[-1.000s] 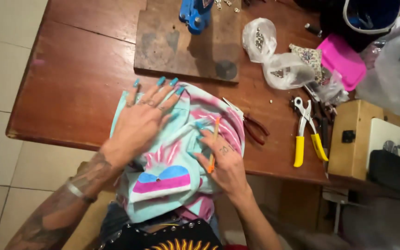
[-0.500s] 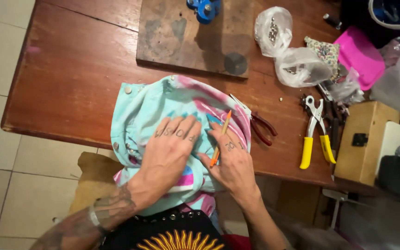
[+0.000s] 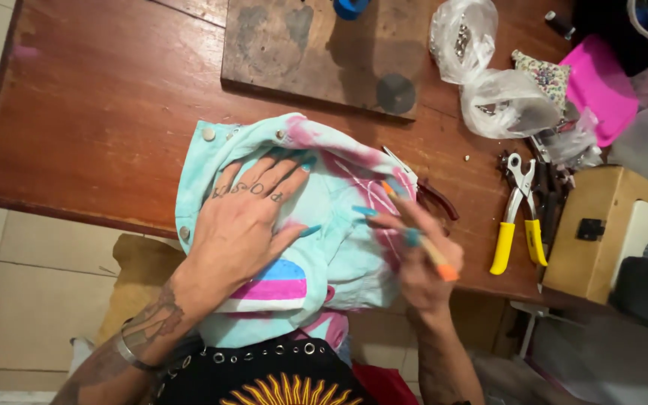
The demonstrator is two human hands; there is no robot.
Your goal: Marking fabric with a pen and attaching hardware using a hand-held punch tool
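My left hand (image 3: pixel 245 217) lies flat, fingers spread, on the garment (image 3: pixel 339 247); my right hand (image 3: pixel 418 259), just right, pinches an orange pencil (image 3: pixel 421 236) slanting far-left onto it.

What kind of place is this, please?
Probably a home craft or sewing workspace: a wooden table holds yellow-handled pliers, plastic bags of small metal parts and a worn work board, with a tie-dyed garment under both hands.
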